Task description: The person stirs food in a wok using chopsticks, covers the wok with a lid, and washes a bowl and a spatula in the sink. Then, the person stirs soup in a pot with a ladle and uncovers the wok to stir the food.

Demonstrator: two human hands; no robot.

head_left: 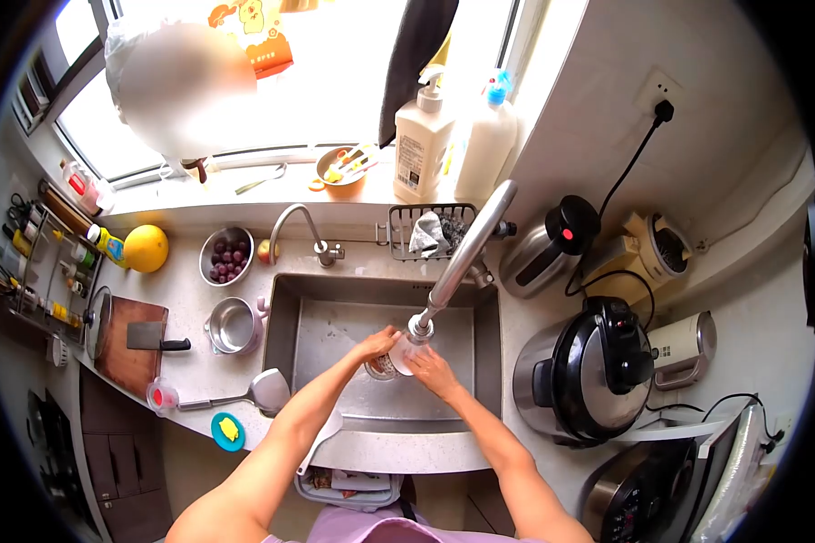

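Observation:
Both my hands are over the steel sink (335, 317), under the end of the tall tap (466, 258). My left hand (378, 344) grips the left side of a pale, translucent round thing (408, 359), its fingers bent at the upper rim. My right hand (433, 371) presses on the right side of the same thing. The tap head hides part of it, so its exact kind does not show. Just left of it, a small round drain strainer (381, 368) shows partly at the sink bottom.
Left of the sink are a small pot (234, 326), a bowl of dark plums (226, 256), a spatula (264, 392) and a cleaver (158, 337) on a cutting board (131, 362). To the right stands a pressure cooker (584, 371). Pump bottles (423, 145) stand on the sill behind.

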